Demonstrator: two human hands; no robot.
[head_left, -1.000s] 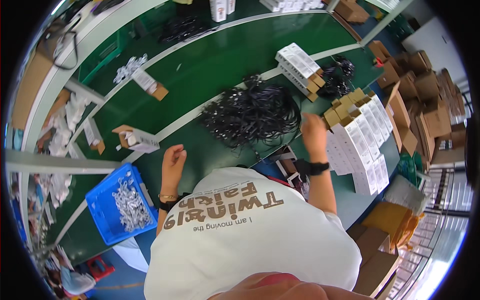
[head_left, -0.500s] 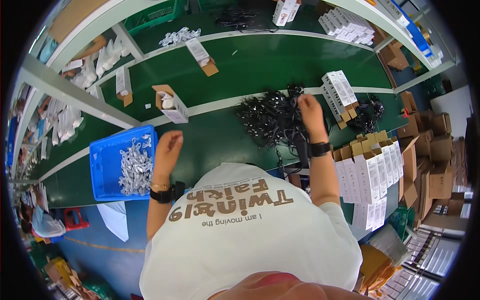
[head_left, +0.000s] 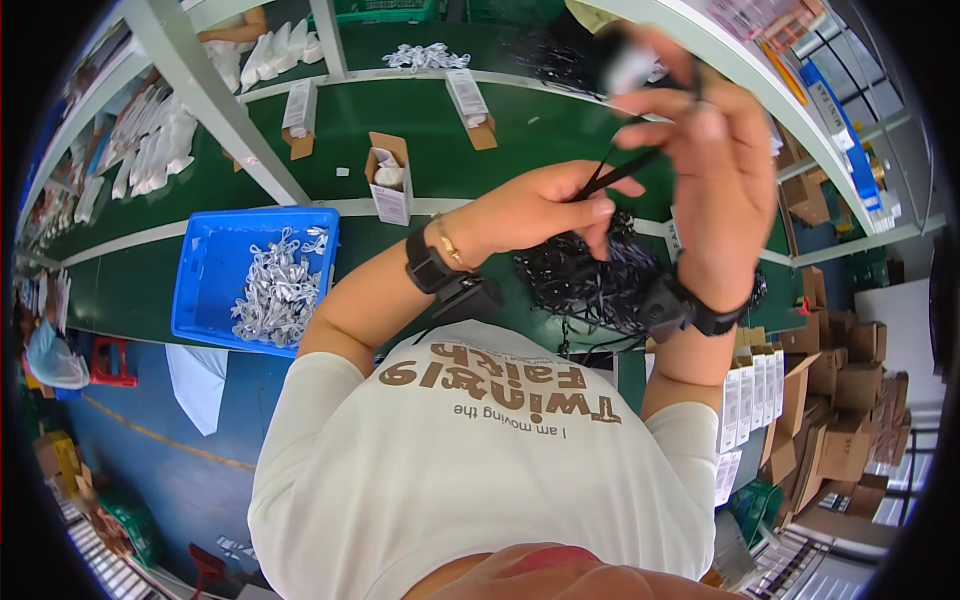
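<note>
A black wrist strap (head_left: 622,174) is stretched between my two hands. My left hand (head_left: 540,208) pinches its lower end between thumb and fingers, above a tangled heap of black straps (head_left: 580,275). My right hand (head_left: 722,150) is raised higher and closer, with its fingers bent around the thin upper part of the strap; some of its fingertips are smeared by motion. Behind those fingertips is a blurred pale and skin-coloured shape (head_left: 632,70) that I cannot make out.
On the left stands a blue bin (head_left: 188,290) of white cables (head_left: 278,290). An opened carton (head_left: 390,180) stands mid-table, with more cartons (head_left: 468,108) on the far strip. White boxes (head_left: 745,395) are stacked on the right. A frame post (head_left: 215,100) rises at left.
Both hands have come together and lifted, and a strap is now held between them. The left hand moved right from beside the bin; the right hand rose from the heap. The view has shifted.
</note>
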